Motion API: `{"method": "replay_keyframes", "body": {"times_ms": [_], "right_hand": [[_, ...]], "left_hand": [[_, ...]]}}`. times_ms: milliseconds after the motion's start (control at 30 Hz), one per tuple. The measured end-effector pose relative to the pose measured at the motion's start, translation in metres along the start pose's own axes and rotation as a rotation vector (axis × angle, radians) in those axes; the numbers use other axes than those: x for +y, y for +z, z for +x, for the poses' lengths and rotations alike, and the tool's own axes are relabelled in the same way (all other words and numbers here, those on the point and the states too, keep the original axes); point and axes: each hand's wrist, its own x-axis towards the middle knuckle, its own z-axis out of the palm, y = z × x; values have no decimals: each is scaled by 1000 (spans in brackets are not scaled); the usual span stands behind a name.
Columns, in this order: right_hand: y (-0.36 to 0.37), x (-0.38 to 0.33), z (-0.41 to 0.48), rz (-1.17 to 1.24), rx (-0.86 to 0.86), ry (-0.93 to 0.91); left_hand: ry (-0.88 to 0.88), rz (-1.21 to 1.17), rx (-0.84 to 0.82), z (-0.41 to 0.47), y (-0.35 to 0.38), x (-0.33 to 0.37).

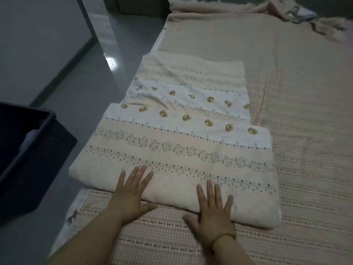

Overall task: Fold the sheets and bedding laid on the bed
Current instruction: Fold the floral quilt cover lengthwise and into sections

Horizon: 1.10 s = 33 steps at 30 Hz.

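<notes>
Pressing folded blanket [177, 150] flat, left hand [131, 196] and right hand [214, 209] spread, fingers straight

Glossy grey floor [63, 77] beside a dark bin [32, 155].

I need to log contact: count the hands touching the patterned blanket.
2. The left hand lies flat on the near edge of the patterned blanket; the right hand lies flat on the same edge, further right. No other hand shows.
</notes>
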Motion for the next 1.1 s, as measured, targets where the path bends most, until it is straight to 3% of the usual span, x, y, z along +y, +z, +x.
{"method": "replay_keyframes", "body": {"times_ms": [133, 233, 333, 400, 500, 600, 767, 900, 967, 1100], "right_hand": [[4, -5, 4, 26, -10, 17], [-23, -10, 16, 25, -2, 75], [-33, -7, 20, -46, -119, 65], [-31, -6, 17, -74, -63, 29], [-38, -4, 12, -33, 4, 26], [-44, 6, 8, 40, 361, -102], [-64, 13, -47, 44, 348, -181], [-53, 8, -123, 55, 302, -295], [-30, 3, -160, 79, 235, -309], [19, -13, -214, 0, 132, -260]], "left_hand": [[79, -14, 3, 2, -7, -15], [-7, 83, 57, 8, -23, -24], [-60, 95, 70, 13, -35, -28], [-82, 61, -49, 9, -42, -27], [-119, -23, -1, -3, -55, -21], [-160, -152, 48, -16, -76, -17], [-82, -325, 157, -68, -104, -15], [-15, -376, 167, -138, -86, -10], [61, -321, 197, -177, -57, -10], [110, -168, 105, -232, -10, 4]]}}
